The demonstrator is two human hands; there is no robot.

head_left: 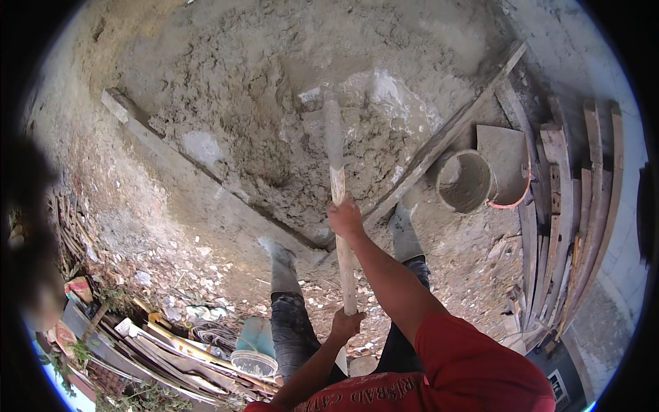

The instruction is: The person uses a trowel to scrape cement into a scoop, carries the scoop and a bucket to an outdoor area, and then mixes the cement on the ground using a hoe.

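Note:
My right hand [345, 215] is wrapped around the middle of the long wooden handle of a hoe [338, 185]. Lower down, close to my body, my left hand [345, 325] grips the handle's near end. The far part of the handle is coated in grey and reaches into wet mortar [274, 130]. The hoe's blade is mostly buried there, so its shape is hard to make out. Two boards, the left board [206, 182] and the right board [446, 134], meet in a V near my feet and border the mortar.
A mortar-smeared bucket [465, 181] stands outside the right board, beside a curved grey container [504, 161]. Stacked planks [559, 220] line the right side. A blue bucket [255, 347] and scrap wood [171, 357] lie at lower left. Rubble [185, 275] covers the ground near my boots.

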